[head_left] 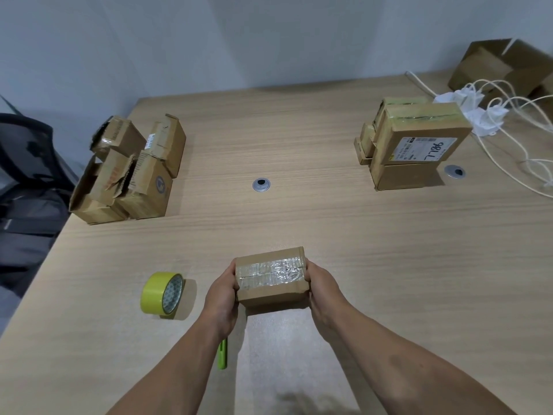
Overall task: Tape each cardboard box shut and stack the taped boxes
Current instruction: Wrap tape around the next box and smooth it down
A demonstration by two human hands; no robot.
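I hold a small cardboard box (270, 278) between both hands at the near middle of the bench (299, 211), its top seam covered by a strip of clear, wrinkled tape. My left hand (223, 298) grips the box's left end and my right hand (324, 290) grips its right end, fingers wrapped round the sides. Whether the box rests on the bench or hangs just above it cannot be told. A roll of yellow tape (163, 293) stands on its edge near my left hand, apart from the box. A green tool (222, 354) lies on the bench, partly hidden under my left wrist. At the far left edge sits a loose pile of open boxes (131, 169) with torn and raised flaps. At the far right stands a stack of taped boxes (413, 145), the top one bearing a printed label. White cables (508, 115) trail across the bench behind that stack, beside another open carton (508, 67). A round metal grommet (261, 184) is set in the middle of the bench.
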